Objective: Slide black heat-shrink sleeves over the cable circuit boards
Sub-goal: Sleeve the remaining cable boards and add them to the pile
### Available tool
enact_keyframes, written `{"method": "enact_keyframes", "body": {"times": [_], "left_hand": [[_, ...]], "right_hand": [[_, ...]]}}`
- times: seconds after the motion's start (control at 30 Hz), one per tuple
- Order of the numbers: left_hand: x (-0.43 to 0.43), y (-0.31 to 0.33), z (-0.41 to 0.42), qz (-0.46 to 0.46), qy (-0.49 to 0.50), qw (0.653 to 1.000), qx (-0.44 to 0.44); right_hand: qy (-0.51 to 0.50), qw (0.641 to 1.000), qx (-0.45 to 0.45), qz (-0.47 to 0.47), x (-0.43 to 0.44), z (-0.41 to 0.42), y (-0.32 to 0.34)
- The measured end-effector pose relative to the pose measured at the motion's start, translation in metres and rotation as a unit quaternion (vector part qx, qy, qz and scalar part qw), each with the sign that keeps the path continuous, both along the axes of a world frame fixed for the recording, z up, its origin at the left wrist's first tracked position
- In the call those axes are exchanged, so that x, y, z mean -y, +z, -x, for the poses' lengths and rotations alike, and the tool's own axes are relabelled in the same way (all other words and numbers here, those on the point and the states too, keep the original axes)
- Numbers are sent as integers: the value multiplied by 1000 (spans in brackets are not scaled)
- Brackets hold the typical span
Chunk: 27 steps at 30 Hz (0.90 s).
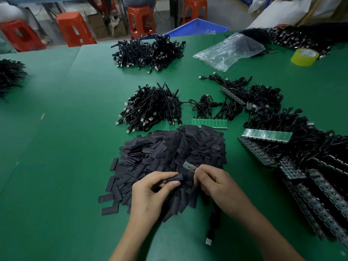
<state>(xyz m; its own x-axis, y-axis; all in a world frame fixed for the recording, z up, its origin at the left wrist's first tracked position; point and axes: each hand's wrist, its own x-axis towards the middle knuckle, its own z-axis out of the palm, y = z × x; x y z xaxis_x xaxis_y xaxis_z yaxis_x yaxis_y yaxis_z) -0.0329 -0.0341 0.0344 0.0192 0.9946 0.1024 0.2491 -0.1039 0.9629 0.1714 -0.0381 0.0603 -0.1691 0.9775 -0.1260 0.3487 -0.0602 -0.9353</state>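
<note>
Fingers [166, 174] of the left hand [150, 194] pinch one black sleeve [177, 178] between thumb and forefinger, and the right hand [216, 185] pinches a small circuit board [189, 165] whose free end tilts up and away. The sleeve's open end lies right against the board, though whether the board has entered it cannot be told. Both are held just above the near side of the sleeve pile [169, 151], close to the near edge of the green tabletop [56, 147]. Along the right edge lie long rows of boards [267, 135] with tangled black cables. A cable bundle [152, 108] sits just beyond the pile, towards the middle of the tabletop, and a second bundle [148, 51] lies at the far edge. A clear plastic bag [229, 51] lies near the far right corner, with a yellow tape roll [304, 57] just beside it. A short green board strip [209, 123] touches the pile's far right side. The held board's cable trails down to a USB plug [208, 241] by the near edge.
</note>
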Motion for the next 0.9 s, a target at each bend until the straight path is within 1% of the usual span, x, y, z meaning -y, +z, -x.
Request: {"method": "enact_keyframes", "body": {"times": [0.07, 0.2, 0.43, 0.67, 0.77, 0.9], "left_hand": [[1, 0, -1, 9, 1, 1000, 10], [3, 1, -3, 18, -9, 999, 25], [6, 0, -6, 20, -9, 999, 28], [6, 0, -4, 15, -13, 1000, 12], [6, 1, -1, 5, -38, 999, -4], [4, 3, 4, -20, -107, 993, -39]], "right_hand": [[28, 999, 37, -16, 3, -5, 2], [61, 997, 55, -4, 6, -12, 8], [61, 996, -25, 66, 6, -14, 7], [103, 989, -39, 99, 8, -14, 5], [123, 984, -45, 125, 7, -17, 6], [148, 975, -64, 155, 7, -20, 7]]}}
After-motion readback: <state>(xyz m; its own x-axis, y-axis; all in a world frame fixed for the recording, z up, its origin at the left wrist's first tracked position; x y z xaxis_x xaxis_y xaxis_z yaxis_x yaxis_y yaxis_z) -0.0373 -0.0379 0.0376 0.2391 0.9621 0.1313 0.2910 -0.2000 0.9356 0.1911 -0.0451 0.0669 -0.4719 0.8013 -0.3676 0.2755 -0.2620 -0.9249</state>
